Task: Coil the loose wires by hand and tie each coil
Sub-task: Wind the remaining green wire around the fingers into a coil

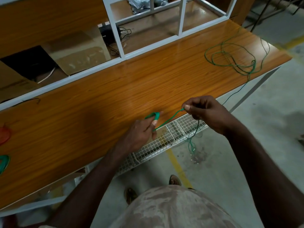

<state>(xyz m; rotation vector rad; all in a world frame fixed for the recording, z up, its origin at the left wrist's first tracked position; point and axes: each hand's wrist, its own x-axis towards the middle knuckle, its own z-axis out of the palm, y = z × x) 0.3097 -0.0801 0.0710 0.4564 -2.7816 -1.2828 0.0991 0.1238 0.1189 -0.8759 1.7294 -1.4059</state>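
I see a small green coil (153, 116) at the near edge of the table (102, 102), wound round the fingers (155, 122) of the left hand (139, 134), which are curled through it and hold it there. From the coil a green wire (169, 118) runs up and right to the right hand (205, 112), whose thumb and fingers pinch it; the hand is closed tight on the strand. Below that hand the wire drops past the table edge, over a white mesh tray (164, 142) under the table, and hangs in a small tangle above the floor (246, 145). Farther right on the table lies a loose heap of green wire (233, 58), one strand trailing off the edge toward the right hand. At the far left edge I can make out part of an orange coil (5, 135) and a green one (4, 162), both lying on the table. A white frame (121, 38) stands along the back.
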